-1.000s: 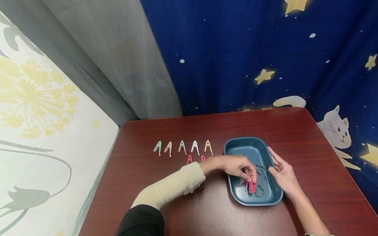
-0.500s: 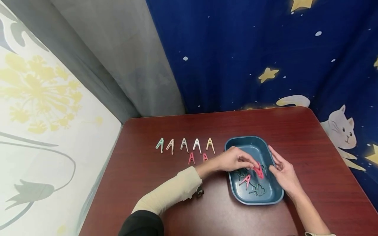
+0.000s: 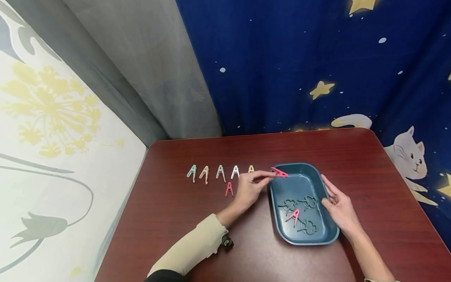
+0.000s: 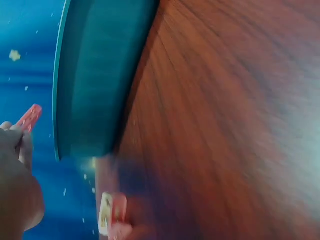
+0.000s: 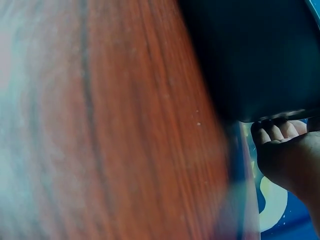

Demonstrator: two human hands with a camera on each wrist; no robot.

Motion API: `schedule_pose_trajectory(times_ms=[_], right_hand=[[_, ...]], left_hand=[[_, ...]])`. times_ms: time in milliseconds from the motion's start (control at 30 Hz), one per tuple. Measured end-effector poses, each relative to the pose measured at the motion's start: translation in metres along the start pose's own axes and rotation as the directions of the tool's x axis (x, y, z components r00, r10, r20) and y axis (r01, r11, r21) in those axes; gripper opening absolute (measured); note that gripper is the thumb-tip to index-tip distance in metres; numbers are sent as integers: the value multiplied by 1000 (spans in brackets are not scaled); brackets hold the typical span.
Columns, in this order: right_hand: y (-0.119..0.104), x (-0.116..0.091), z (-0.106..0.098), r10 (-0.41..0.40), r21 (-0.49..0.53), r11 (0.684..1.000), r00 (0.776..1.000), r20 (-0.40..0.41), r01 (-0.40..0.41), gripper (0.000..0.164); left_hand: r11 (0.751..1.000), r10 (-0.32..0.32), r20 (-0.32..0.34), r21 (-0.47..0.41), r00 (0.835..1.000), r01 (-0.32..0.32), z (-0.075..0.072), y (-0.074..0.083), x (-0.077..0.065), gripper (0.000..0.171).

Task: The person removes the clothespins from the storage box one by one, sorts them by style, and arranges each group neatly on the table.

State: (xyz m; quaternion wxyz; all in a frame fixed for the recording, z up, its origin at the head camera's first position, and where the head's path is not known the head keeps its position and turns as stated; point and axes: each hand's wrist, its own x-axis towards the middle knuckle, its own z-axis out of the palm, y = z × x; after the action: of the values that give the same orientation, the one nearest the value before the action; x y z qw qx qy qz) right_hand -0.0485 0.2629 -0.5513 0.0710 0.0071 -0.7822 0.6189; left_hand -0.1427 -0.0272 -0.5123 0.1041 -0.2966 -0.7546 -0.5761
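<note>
Left hand (image 3: 249, 190) pinches one red clothespin (image 3: 280, 173); right hand (image 3: 340, 208) grips one blue tray (image 3: 301, 186), pink clothespin (image 3: 294, 215) and clips (image 3: 308, 227) inside.

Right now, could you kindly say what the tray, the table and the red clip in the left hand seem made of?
Blue tray: probably moulded plastic, with a soft sheen and rounded corners. Table: wood or wood-look laminate, slightly glossy, showing streaky grain. Red clip: likely plastic, evenly coloured; its finish is unclear.
</note>
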Motion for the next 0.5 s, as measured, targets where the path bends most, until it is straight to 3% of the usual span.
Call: schedule_pose_trajectory(times_ms=[133, 267, 367, 500], right_hand=[[0, 0, 0, 1, 7, 1000, 1000, -1, -1, 74], [-1, 0, 0, 9, 11, 1000, 1000, -6, -9, 74], [-2, -1, 0, 16, 5, 1000, 1000, -10, -16, 73], [-3, -1, 1, 19, -4, 1000, 1000, -3, -19, 72]], left_hand=[[1000, -16, -156, -12, 988, 14, -16, -6, -12, 14], [998, -50, -282, -52, 958, 37, -33, -14, -24, 14], [996, -90, -381, -58, 920, 73, -47, -18, -32, 17], [988, -151, -512, -67, 846, 135, -68, -21, -44, 17]])
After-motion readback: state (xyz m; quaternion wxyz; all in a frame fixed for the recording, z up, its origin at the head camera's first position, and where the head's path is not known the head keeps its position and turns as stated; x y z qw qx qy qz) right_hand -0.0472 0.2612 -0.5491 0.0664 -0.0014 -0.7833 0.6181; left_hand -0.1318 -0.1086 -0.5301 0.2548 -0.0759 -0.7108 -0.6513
